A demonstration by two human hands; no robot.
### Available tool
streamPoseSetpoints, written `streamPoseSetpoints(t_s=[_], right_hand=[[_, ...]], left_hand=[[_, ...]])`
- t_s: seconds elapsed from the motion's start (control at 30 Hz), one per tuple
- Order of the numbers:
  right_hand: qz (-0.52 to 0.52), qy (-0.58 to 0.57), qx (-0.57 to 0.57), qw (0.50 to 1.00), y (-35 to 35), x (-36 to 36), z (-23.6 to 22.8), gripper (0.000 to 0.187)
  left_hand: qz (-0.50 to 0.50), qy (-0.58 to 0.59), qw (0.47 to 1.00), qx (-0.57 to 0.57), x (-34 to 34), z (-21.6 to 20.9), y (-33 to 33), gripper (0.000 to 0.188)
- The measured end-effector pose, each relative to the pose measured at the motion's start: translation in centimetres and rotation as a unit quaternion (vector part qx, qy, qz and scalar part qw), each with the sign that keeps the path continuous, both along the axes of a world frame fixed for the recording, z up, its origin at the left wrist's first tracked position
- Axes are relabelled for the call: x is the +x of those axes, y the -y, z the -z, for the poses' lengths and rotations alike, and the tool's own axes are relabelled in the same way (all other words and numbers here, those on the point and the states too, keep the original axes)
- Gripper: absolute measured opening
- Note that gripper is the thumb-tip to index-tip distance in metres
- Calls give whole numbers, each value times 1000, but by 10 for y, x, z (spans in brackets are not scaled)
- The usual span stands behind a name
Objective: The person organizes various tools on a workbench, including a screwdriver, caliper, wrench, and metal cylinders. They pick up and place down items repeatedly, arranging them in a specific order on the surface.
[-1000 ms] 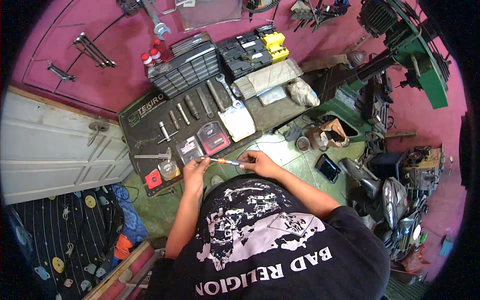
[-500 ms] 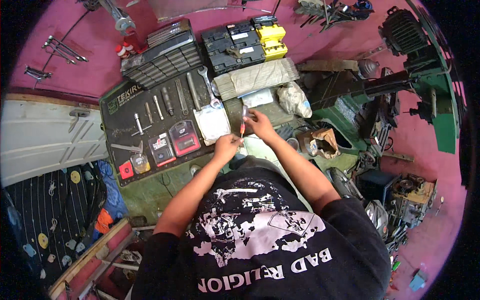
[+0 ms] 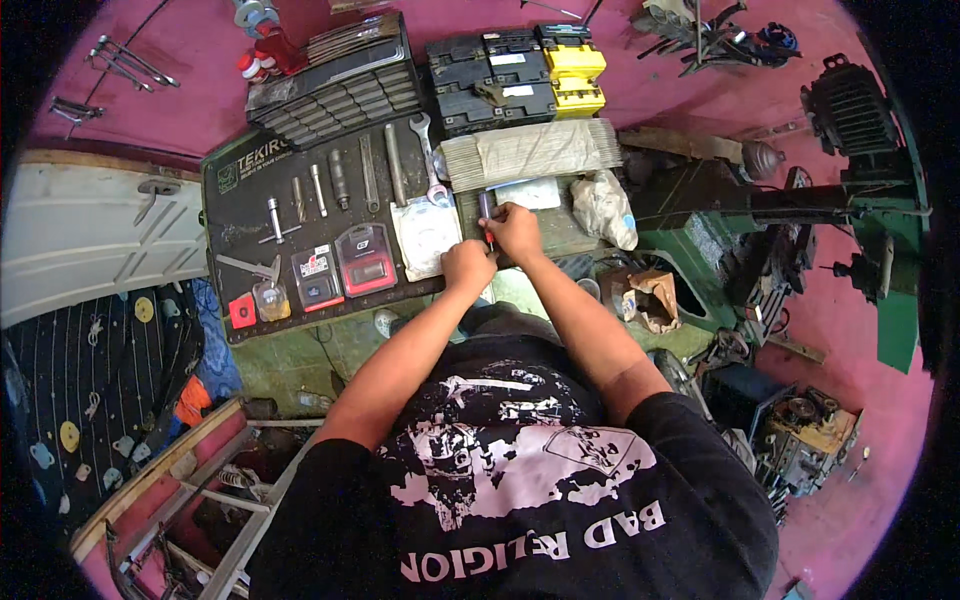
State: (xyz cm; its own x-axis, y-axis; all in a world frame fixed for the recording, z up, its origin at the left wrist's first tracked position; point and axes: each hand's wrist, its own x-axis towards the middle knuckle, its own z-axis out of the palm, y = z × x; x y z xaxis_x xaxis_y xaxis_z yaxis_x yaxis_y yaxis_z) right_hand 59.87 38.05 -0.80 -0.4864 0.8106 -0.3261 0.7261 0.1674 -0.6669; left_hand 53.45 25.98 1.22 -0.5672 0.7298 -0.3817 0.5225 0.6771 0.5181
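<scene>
My right hand (image 3: 517, 233) is closed round a slim tool (image 3: 486, 206) with a purple-grey far end and a red section, held over the bench's front edge. What kind of tool it is does not show. Close by on the left, my left hand (image 3: 468, 267) is closed at the tool's near end; its fingertips and whatever they hold are hidden. A white sheet (image 3: 425, 238) lies on the dark work mat (image 3: 235, 222) just left of the tool. Beyond the hands are a small clear packet (image 3: 528, 194) and a stack of corrugated pieces (image 3: 535, 152).
On the mat lie a large combination wrench (image 3: 428, 155), a T-handle wrench (image 3: 277, 222), a caliper (image 3: 250, 267) and blister packs (image 3: 366, 262). Batteries (image 3: 492, 80) and a drawer organizer (image 3: 340, 95) stand behind. To the right are a wrapped bundle (image 3: 604, 210) and a green machine (image 3: 690, 250).
My hands have come closer together on the slim tool, with the left moving up beside the right. The tool's lower part is now covered. The whole view has shifted slightly.
</scene>
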Motion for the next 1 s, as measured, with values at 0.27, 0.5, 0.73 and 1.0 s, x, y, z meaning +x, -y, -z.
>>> streamPoseSetpoints(t_s=[0.27, 0.5, 0.73, 1.0], right_hand=[[-8, 88, 73, 993, 12, 0, -19, 40], [-64, 160, 83, 982, 14, 4, -13, 48], [-57, 146, 80, 984, 14, 8, -14, 52], [-32, 124, 113, 985, 24, 16, 1, 49]], left_hand=[[13, -38, 998, -43, 7, 6, -4, 14], [16, -56, 997, -43, 12, 11, -4, 15], [34, -65, 997, -9, 17, 11, 4, 14], [24, -41, 999, -1, 11, -13, 5, 15]])
